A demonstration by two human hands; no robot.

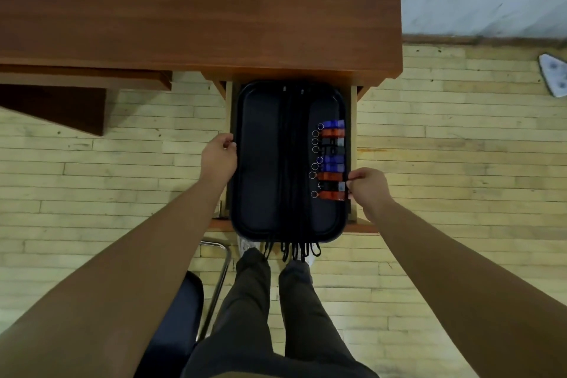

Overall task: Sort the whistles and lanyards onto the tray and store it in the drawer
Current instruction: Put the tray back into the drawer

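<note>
The left hand point(218, 159) and right hand point(366, 186) are gripping the rims of the tray point(260, 163), which is lying in the open drawer point(353, 132) with whistles point(333, 159) and lanyards point(294, 163) sorted, so probably only closing is remaining.

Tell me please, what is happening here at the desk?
A person's left hand and right hand grip the side rims of a black oval plastic tray, held at the open wooden drawer of the brown desk. Black cord lanyards lie along its middle; small blue, orange and black whistles line its right side.
</note>
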